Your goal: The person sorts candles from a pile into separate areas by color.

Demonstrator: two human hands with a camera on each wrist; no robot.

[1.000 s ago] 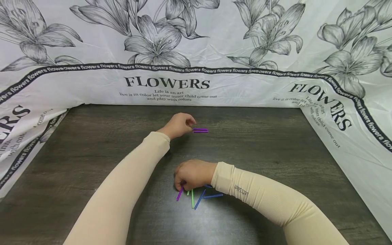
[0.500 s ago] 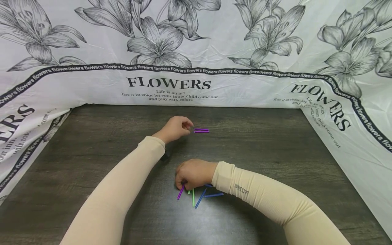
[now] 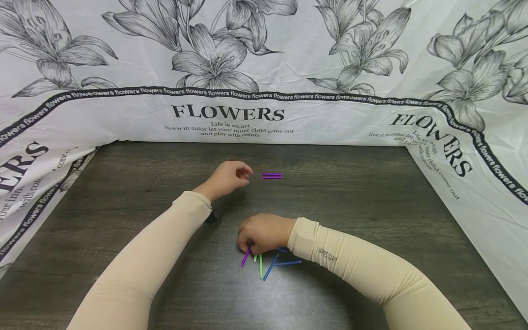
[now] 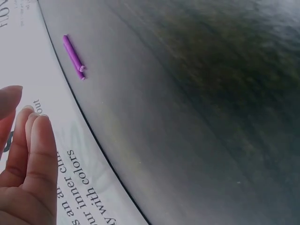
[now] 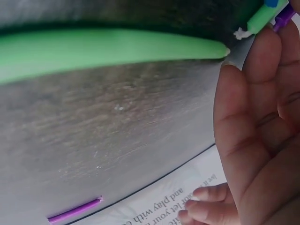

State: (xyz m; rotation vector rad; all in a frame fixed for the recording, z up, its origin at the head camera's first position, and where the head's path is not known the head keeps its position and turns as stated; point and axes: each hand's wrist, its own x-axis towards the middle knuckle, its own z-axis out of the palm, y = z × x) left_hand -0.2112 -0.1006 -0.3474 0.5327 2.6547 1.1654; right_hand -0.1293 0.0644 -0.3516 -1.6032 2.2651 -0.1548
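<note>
My left hand point(image 3: 226, 178) hovers left of two purple candles point(image 3: 271, 176), its fingers loosely bent and holding nothing. That purple pair lies side by side on the dark table, and the left wrist view shows the candles point(image 4: 74, 57) apart from the fingertips. Lower down, my right hand point(image 3: 266, 233) pinches another purple candle point(image 3: 245, 257), whose end sticks out below the fingers. Beside it lie green candles point(image 3: 261, 266), partly under the hand. In the right wrist view a white wick shows on a short green candle point(image 5: 260, 19) near the fingers.
Blue candles point(image 3: 270, 268) lie on the dark wood-grain table point(image 3: 350, 197) just right of the green ones, one partly hidden by the right hand. A white flower-printed sheet point(image 3: 330, 121) runs along the table's back and sides.
My left hand has drawn back to the left and nearer, away from the purple pair. The right hand has barely moved, shifting slightly right with its purple candle.
</note>
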